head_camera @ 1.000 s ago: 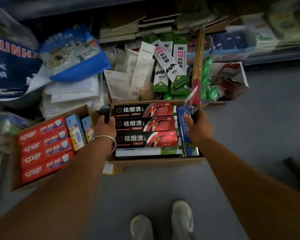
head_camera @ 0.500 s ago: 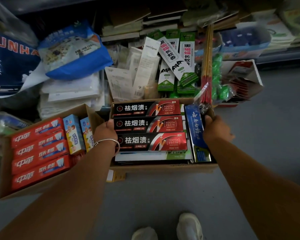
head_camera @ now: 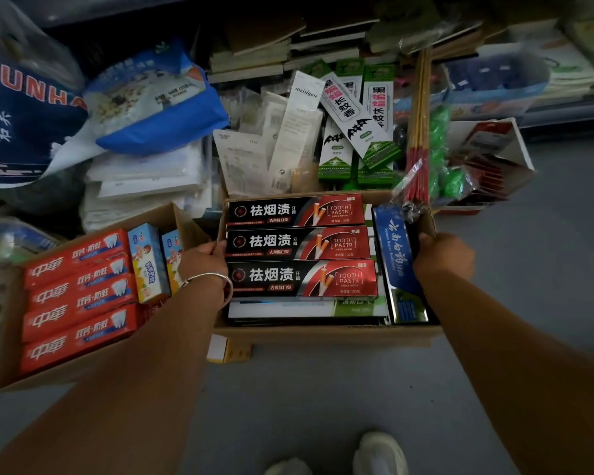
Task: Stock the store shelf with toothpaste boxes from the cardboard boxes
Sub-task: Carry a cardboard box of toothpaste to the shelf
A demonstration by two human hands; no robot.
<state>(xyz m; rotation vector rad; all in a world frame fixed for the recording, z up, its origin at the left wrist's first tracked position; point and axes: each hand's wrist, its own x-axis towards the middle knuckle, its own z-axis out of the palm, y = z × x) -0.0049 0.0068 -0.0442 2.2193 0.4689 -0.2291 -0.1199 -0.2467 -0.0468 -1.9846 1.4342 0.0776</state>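
A cardboard box (head_camera: pixel 323 334) on the grey floor holds three black-and-red toothpaste boxes (head_camera: pixel 299 243) lying flat, a blue toothpaste box (head_camera: pixel 396 255) along its right side and a white-green box underneath. My left hand (head_camera: pixel 203 265), with a silver bangle on the wrist, grips the box's left wall. Over at the right wall, my right hand (head_camera: pixel 443 258) grips the edge. A second cardboard box (head_camera: pixel 11 337) to the left holds several red toothpaste boxes (head_camera: pixel 79 296) and two small children's toothpaste boxes (head_camera: pixel 148 262).
Behind the boxes lies a pile of goods: green-white incense boxes (head_camera: pixel 357 132), a bundle of incense sticks (head_camera: pixel 417 138), white packets (head_camera: pixel 144 176), blue bags (head_camera: pixel 151 101), a white carton (head_camera: pixel 491 159). My shoes (head_camera: pixel 378 454) stand on the grey floor (head_camera: pixel 323 399) below.
The box of black-and-red toothpaste has come slightly nearer and larger in view. My right hand has shifted from the blue box's edge out to the box's right wall.
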